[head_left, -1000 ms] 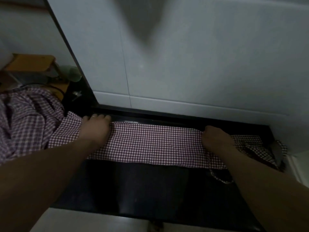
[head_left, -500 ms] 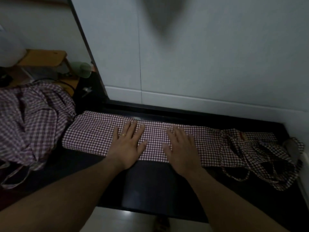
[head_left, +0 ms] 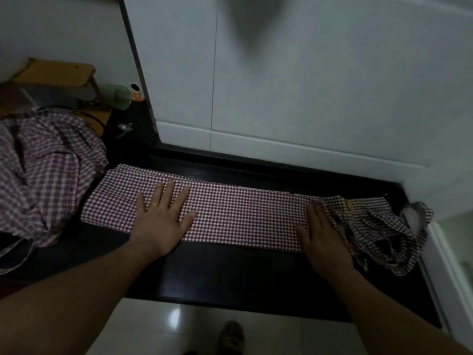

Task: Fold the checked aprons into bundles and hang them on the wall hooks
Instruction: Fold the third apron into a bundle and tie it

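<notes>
Dim white wall panels [head_left: 307, 98] rose behind a glossy black counter [head_left: 230, 272], seen from the head camera looking down.

One checked apron [head_left: 243, 213], in small maroon and white squares, lay folded into a long, narrow strip along the back half of the counter. It ran from near the left end almost to the right end. Its straps [head_left: 378, 234] sat in a loose tangle at the right end of the counter, not yet tucked in.

The left hand [head_left: 163, 219] lay flat on the left part of the strip with its fingers spread, and a ring [head_left: 153, 204] showed on one finger. The right hand [head_left: 325, 237] lay flat on the right part of the strip with its fingers straight, just beside the tangle of straps. Neither hand gripped anything; both seemed to be pressing the cloth smooth.

A heap of unfolded checked cloth [head_left: 46, 175], probably more aprons, was piled at the left end of the counter. Beyond it were a wooden stool [head_left: 58, 73] and a green cup [head_left: 120, 96]. A foot [head_left: 231, 336] showed on the pale floor below the counter's front edge.

By my reading the task was at an early stage. This apron had been folded lengthwise only and had yet to be made into a bundle. The heap had not been started, and no wall hooks were in view.
</notes>
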